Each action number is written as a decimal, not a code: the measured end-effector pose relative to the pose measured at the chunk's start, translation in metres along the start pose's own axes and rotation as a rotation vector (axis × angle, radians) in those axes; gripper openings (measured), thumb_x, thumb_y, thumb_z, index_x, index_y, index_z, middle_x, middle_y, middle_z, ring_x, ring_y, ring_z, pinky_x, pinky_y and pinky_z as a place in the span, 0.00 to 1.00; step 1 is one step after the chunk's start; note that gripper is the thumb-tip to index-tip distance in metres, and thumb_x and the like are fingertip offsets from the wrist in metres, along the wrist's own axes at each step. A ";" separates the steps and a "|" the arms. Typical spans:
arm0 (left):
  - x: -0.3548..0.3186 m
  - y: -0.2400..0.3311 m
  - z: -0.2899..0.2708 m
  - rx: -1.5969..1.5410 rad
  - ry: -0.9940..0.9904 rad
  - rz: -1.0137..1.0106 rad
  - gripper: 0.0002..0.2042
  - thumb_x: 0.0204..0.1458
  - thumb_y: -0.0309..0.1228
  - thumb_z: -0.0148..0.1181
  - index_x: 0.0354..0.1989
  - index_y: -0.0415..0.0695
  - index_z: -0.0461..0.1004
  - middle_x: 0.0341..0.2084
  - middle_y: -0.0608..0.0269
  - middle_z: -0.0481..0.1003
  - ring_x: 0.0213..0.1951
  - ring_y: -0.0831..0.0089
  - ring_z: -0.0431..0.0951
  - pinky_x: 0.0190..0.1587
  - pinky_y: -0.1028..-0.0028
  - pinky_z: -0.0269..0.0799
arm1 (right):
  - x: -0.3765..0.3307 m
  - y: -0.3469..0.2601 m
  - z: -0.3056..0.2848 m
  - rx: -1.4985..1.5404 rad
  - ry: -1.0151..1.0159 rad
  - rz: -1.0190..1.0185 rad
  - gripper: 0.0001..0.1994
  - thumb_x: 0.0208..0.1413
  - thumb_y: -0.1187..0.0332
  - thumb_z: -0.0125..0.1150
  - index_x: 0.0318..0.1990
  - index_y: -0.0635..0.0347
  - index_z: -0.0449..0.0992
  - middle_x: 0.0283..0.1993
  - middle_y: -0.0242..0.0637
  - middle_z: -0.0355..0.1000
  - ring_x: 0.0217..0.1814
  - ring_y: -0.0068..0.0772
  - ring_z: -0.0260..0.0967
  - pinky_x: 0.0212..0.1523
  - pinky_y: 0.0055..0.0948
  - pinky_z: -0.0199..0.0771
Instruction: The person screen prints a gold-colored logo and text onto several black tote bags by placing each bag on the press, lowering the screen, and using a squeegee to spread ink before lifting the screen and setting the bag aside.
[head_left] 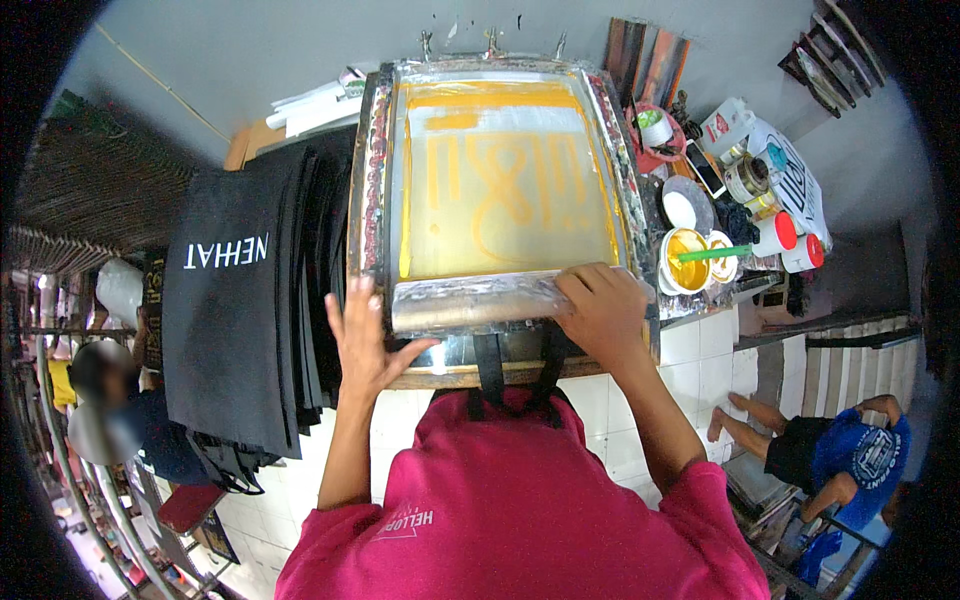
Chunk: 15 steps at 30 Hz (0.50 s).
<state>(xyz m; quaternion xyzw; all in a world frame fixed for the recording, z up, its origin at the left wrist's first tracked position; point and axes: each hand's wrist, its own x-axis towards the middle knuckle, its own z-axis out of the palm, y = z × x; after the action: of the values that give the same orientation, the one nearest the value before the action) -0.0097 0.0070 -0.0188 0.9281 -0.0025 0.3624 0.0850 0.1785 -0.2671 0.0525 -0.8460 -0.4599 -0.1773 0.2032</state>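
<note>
In front of me lies a silk-screen printing frame [470,303], its mesh [520,240] carrying yellow ink streaks and a mirrored yellow design. My right hand [608,312] has its fingers curled over the near right part of the frame's tape-covered front bar. Beside the near left corner, my left hand [362,345] is open, fingers spread and thumb pointing right, with nothing in it. Black straps [490,368] hang out from beneath the frame at the table's front edge; what they belong to is hidden.
Left of the frame hangs a stack of black bags [225,300]. To the right stand a yellow ink tub [684,262] with a green-handled tool [715,254], a phone [705,168] and red-lidded jars [775,235]. One person [860,455] sits at lower right, another [165,430] at left.
</note>
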 end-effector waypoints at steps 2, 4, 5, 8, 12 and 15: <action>0.020 0.001 -0.020 0.031 0.131 0.008 0.67 0.31 0.59 0.79 0.77 0.46 0.42 0.72 0.40 0.55 0.74 0.47 0.53 0.73 0.39 0.34 | 0.015 -0.002 -0.021 -0.016 0.123 -0.023 0.13 0.35 0.68 0.70 0.34 0.52 0.79 0.38 0.31 0.78 0.40 0.41 0.77 0.39 0.38 0.74; 0.054 -0.001 -0.046 0.042 0.190 0.002 0.71 0.27 0.59 0.81 0.77 0.44 0.39 0.72 0.39 0.55 0.74 0.47 0.52 0.75 0.41 0.30 | 0.038 -0.004 -0.048 -0.057 0.277 -0.063 0.15 0.34 0.69 0.69 0.35 0.52 0.80 0.40 0.32 0.79 0.41 0.40 0.78 0.39 0.37 0.74; 0.075 -0.001 -0.054 -0.007 0.269 -0.013 0.72 0.24 0.57 0.82 0.77 0.45 0.39 0.73 0.39 0.52 0.75 0.47 0.51 0.75 0.44 0.33 | 0.057 -0.002 -0.062 -0.085 0.301 -0.079 0.15 0.35 0.69 0.70 0.36 0.53 0.81 0.39 0.33 0.80 0.41 0.41 0.78 0.40 0.37 0.74; 0.134 -0.004 -0.068 -0.219 0.467 -0.154 0.71 0.29 0.56 0.82 0.77 0.42 0.36 0.74 0.37 0.49 0.74 0.45 0.51 0.75 0.51 0.42 | 0.117 0.004 -0.103 -0.197 0.420 -0.154 0.15 0.36 0.67 0.74 0.36 0.53 0.82 0.37 0.35 0.81 0.39 0.42 0.79 0.40 0.39 0.75; 0.175 -0.024 -0.054 -0.634 0.562 -0.256 0.48 0.52 0.43 0.73 0.74 0.38 0.48 0.70 0.42 0.58 0.70 0.54 0.60 0.72 0.58 0.51 | 0.189 0.006 -0.145 -0.325 0.436 -0.001 0.17 0.43 0.60 0.76 0.41 0.55 0.83 0.39 0.42 0.80 0.42 0.48 0.78 0.43 0.41 0.75; 0.173 -0.042 -0.026 -0.467 0.250 -0.641 0.24 0.60 0.39 0.64 0.60 0.37 0.71 0.49 0.49 0.79 0.53 0.63 0.78 0.58 0.65 0.70 | 0.220 0.001 -0.166 -0.142 0.347 0.065 0.16 0.55 0.55 0.68 0.42 0.56 0.85 0.33 0.37 0.81 0.31 0.35 0.76 0.38 0.39 0.78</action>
<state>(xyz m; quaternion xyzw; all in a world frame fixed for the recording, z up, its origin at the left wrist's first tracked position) 0.1033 0.0620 0.1098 0.7865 0.2150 0.4171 0.4015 0.2736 -0.1964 0.3008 -0.8292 -0.3769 -0.3460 0.2250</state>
